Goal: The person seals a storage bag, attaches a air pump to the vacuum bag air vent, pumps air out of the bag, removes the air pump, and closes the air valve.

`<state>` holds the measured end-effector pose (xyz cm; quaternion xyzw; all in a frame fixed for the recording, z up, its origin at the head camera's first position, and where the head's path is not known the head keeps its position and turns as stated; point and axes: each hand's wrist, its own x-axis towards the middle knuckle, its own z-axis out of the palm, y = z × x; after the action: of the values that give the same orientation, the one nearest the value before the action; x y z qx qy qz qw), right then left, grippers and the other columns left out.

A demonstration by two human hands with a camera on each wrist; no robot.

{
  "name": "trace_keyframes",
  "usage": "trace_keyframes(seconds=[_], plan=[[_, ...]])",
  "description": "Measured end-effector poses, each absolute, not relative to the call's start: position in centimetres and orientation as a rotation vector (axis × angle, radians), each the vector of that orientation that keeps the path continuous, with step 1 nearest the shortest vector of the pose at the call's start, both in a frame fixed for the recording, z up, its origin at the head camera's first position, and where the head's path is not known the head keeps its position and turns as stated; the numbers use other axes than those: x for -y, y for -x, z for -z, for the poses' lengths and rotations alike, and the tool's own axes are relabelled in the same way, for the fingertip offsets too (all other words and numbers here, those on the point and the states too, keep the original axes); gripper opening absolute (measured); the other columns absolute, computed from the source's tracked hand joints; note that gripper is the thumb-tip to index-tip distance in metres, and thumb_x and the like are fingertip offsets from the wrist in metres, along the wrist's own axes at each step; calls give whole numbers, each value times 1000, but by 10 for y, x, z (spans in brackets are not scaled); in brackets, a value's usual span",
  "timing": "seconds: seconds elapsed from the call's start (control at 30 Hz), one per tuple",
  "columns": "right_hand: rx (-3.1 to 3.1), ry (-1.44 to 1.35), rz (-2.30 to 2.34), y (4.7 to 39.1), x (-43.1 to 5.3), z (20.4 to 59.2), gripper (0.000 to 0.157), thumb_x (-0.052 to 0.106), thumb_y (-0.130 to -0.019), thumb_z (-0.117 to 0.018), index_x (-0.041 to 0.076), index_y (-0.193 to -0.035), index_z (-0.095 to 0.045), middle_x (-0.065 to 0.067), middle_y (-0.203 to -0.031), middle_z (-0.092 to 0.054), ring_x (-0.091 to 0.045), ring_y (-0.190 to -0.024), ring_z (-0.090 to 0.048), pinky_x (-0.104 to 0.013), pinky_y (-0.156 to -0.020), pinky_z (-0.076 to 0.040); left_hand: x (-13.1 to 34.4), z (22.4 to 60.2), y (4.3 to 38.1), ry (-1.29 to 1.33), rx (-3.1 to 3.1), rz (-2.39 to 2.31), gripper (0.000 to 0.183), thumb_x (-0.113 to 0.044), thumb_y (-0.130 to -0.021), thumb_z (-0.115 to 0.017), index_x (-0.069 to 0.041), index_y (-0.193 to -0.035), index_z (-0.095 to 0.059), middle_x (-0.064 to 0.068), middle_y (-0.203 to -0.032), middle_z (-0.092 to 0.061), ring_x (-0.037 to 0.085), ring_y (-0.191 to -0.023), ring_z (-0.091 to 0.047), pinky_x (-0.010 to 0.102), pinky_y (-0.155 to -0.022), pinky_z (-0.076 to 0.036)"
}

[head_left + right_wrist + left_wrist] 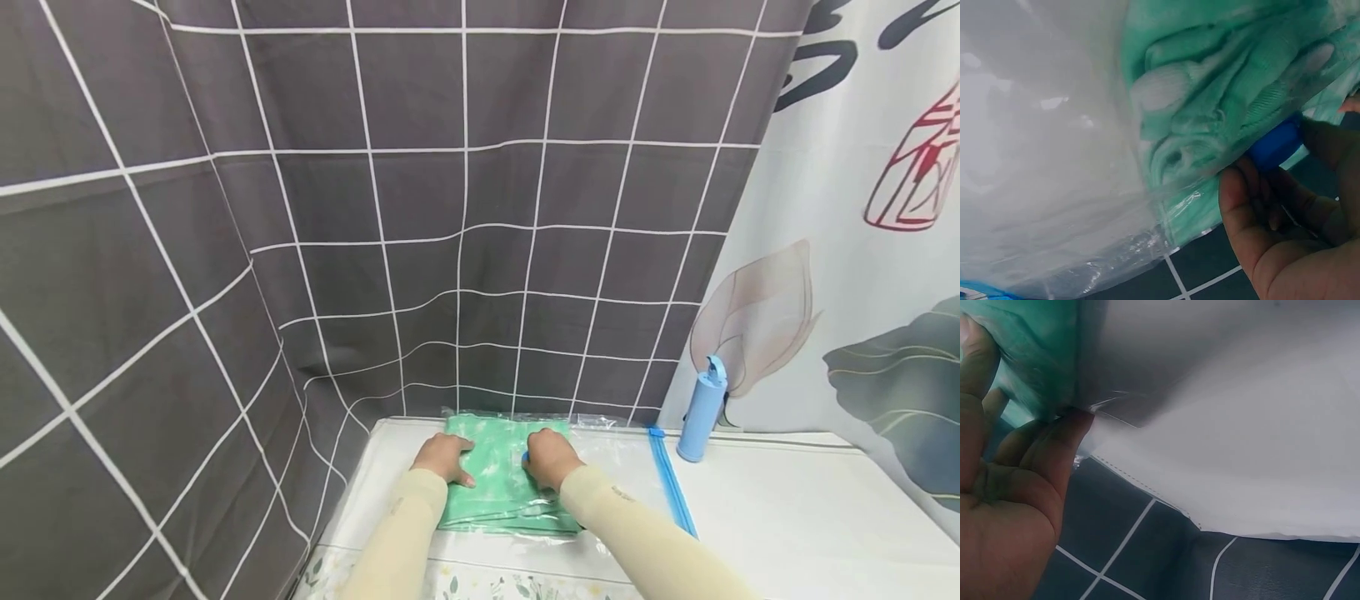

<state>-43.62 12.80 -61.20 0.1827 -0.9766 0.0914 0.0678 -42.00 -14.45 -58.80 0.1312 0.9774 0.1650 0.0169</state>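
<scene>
A clear plastic storage bag lies flat on a white surface, with folded green-and-white fabric inside it. A blue zip strip runs along the bag's right edge. My left hand rests on the bag's left side, thumb and fingers spread; in the left wrist view its fingertips touch the plastic at the edge. With thumb and fingers, my right hand pinches a round blue valve cap on top of the bag. My fingers partly cover the cap.
A blue cylindrical hand pump stands upright right of the bag, near the back edge. Dark cloth with white grid lines hangs behind and to the left. A printed white curtain hangs at the right. Floral cloth lies along the front.
</scene>
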Motion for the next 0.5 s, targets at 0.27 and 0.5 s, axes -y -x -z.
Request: trace_keyframes(seconds=[0.27,0.5], plan=[[2915,-542,-207,442,-130,613,35,27,-92,-92,20,-72,-64,-3,-77,-74,-22,-73,-73,-46,-78,-71,140,590,424,-421,-3060,-511,88,-44,-62,-104,-26,-145,-79,9,-151,-77,46,-144,-69,63,-126,-54],[2925,-556,-209,441,-120,620,27,22,-89,-97,14,-84,-72,-3,-82,-72,-26,-81,-74,-45,-81,-71,142,558,396,-405,-3026,-561,82,-35,-64,-105,-19,-141,-81,15,-148,-78,50,-143,-68,66,-126,-53]])
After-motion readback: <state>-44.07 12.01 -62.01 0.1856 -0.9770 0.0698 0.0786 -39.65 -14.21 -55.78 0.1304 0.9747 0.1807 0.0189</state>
